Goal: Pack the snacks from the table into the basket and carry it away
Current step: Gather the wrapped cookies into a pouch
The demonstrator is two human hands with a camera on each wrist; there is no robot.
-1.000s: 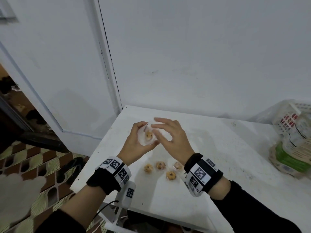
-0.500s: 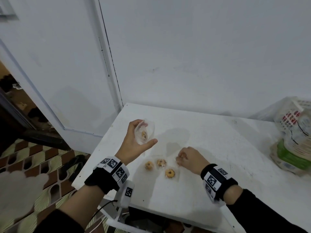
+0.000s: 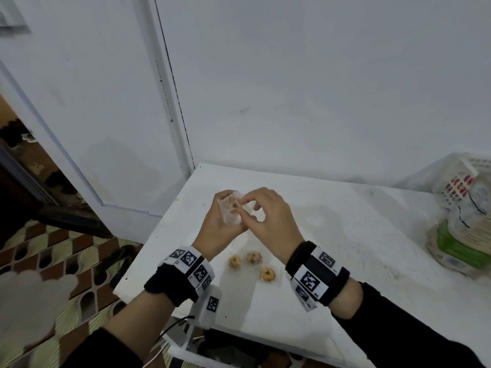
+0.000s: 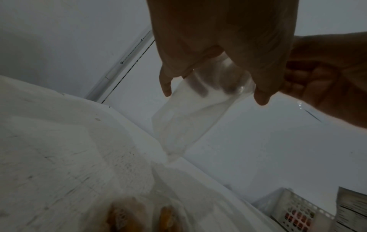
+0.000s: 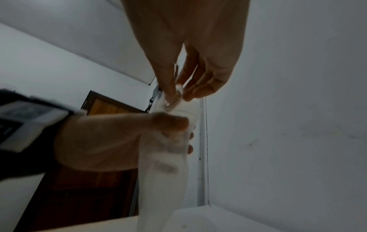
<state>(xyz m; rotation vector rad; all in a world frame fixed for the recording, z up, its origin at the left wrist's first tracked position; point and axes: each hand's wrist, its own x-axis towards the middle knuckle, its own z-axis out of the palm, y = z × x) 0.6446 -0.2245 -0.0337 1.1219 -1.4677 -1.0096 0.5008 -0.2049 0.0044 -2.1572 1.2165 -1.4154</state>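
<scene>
- the small clear plastic pouch (image 3: 230, 211) is held above the white worktop (image 3: 345, 235) by the left hand (image 3: 218, 227), whose fingers and thumb curl round its body.
- the right hand (image 3: 268, 221) pinches a small wrapped snack at the pouch mouth with thumb and forefinger; its other fingers are loosely spread.
- three small round golden cookies in clear wrap (image 3: 252, 264) lie on the worktop just below the hands.
- handling judgement: the pouch is light, limp and likely slippery; grip it near the mouth. the cookies look brittle; pinch them gently by the wrapper.
- the white perforated plastic basket (image 3: 462, 181) stands at the worktop's far right, well apart.
- the worktop is scuffed and set against a white wall; patterned floor tiles (image 3: 53, 256) lie to the left.
</scene>
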